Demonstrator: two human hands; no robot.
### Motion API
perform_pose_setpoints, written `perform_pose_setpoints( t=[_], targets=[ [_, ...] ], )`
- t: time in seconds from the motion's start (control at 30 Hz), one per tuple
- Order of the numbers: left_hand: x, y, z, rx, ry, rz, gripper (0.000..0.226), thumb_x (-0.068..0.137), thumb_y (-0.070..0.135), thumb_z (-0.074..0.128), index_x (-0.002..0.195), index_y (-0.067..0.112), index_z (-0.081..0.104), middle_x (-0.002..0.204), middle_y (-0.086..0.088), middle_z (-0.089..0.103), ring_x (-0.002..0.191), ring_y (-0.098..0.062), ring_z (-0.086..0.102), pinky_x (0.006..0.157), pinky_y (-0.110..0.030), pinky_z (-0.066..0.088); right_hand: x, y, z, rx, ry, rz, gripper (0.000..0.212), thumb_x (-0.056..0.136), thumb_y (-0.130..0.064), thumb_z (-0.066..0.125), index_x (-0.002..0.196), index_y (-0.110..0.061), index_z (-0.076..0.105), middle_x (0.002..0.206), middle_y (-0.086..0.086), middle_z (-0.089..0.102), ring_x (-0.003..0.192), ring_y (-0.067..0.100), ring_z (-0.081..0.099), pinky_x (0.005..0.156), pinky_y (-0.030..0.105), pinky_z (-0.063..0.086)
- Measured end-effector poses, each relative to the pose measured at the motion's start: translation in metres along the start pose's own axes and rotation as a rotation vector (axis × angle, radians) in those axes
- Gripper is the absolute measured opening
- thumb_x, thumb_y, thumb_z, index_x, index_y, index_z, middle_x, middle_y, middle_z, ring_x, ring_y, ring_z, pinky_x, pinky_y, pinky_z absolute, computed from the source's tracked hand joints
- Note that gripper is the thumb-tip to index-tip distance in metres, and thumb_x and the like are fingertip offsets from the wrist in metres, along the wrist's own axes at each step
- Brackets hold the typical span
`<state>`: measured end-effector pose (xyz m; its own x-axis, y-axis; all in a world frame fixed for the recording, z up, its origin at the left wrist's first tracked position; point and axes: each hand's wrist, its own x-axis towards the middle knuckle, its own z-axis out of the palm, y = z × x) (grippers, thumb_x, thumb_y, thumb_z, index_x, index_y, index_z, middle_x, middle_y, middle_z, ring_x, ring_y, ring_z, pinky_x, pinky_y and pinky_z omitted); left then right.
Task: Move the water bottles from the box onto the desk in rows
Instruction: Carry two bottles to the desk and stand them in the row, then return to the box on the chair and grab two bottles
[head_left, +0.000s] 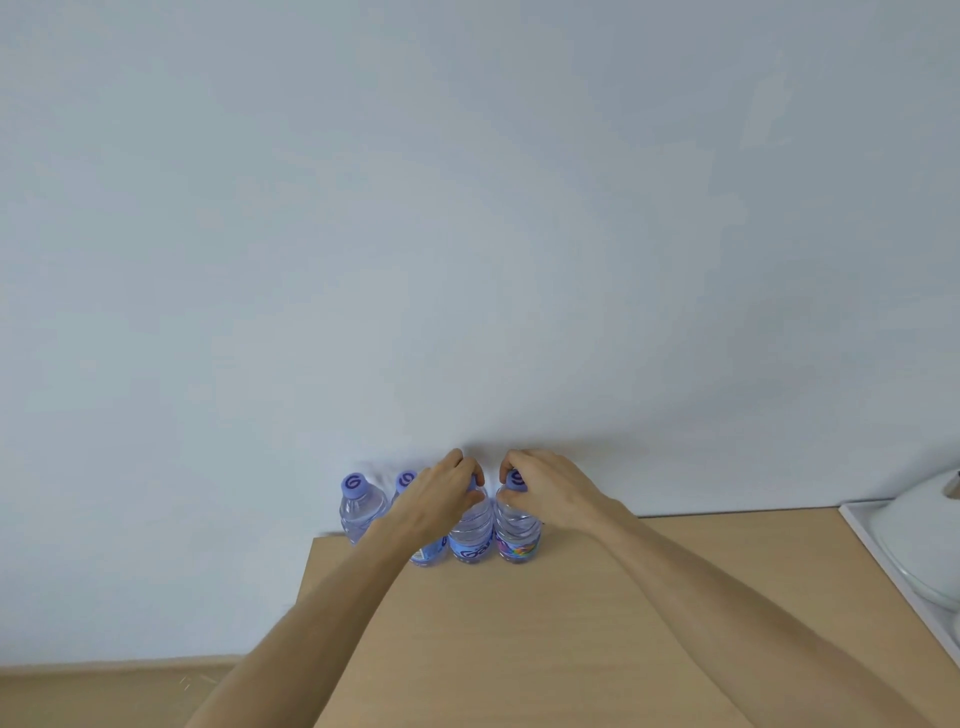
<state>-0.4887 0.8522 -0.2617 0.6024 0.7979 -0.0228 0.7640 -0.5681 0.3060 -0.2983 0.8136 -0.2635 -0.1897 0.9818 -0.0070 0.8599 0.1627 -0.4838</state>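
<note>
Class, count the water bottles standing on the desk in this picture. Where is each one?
4, in one row along the wall: the leftmost bottle, the second bottle behind the left hand, the third bottle, the rightmost bottle under the right hand.

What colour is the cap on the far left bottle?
Purple cap, with a darker swirl; head view.

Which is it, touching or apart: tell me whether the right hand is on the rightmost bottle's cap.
Touching. The head view shows the right hand with its fingers curled round the purple cap of the rightmost bottle, which stands on the desk.
</note>
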Motion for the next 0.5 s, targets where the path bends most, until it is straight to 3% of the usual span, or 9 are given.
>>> perform_pose_setpoints(
  t=[0.5],
  targets=[
    [0.0006, -0.001, -0.001, -0.03, 0.004, -0.002, 0.021, 0.097, 0.026, 0.054, 0.114, 0.013, 0.057, 0.12, -0.003, 0.049, 0.09, -0.027, 0.058, 0.083, -0.035, 0.045, 0.0009, -0.0001, -0.0026, -0.039, 0.023, -0.033, 0.021, 0.088, -0.029, 0.061, 0.101, -0.013, 0.057, 0.099, -0.002, 0.061, 0.085, 0.018, 0.054, 0.071, 0.029, 0.043]
  ],
)
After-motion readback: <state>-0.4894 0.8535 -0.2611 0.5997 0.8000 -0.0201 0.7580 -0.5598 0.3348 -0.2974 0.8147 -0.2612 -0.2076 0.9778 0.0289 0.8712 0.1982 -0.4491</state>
